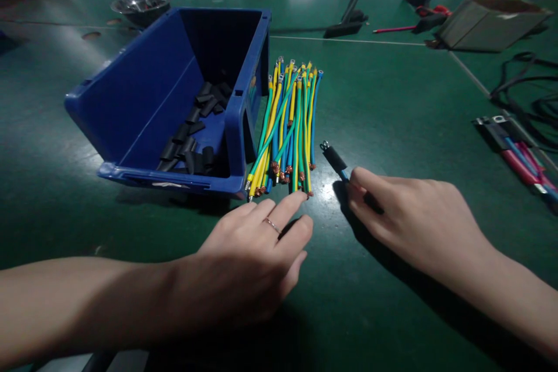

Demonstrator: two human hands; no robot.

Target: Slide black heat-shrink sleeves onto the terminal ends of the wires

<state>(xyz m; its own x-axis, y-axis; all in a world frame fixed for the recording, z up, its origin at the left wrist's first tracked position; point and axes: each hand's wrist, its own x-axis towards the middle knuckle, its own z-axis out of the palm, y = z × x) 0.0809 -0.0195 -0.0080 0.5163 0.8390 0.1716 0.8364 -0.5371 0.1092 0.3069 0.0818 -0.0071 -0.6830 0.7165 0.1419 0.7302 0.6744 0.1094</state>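
Observation:
My right hand [401, 209] pinches a short blue wire that carries a black sleeve [335, 158] and ends in a metal lug. Beside it, my left hand [261, 250] wears a ring and has its fingers loosely bent and apart, with the tips at the near ends of a bundle of wires [290, 122]; nothing shows in its grip. The bundled wires are yellow, green and blue, many with lugs at the far end and bare copper at the near end. Left of them stands a blue bin [174, 177] holding several short black sleeves [192, 136].
On the right lie sleeved red and blue cables [518, 154] and coiled black cord [529, 90]. A grey box [483, 26] stands at the back right, near a stand base [346, 24]. A metal bowl [142, 6] sits behind the bin on the green table [392, 99].

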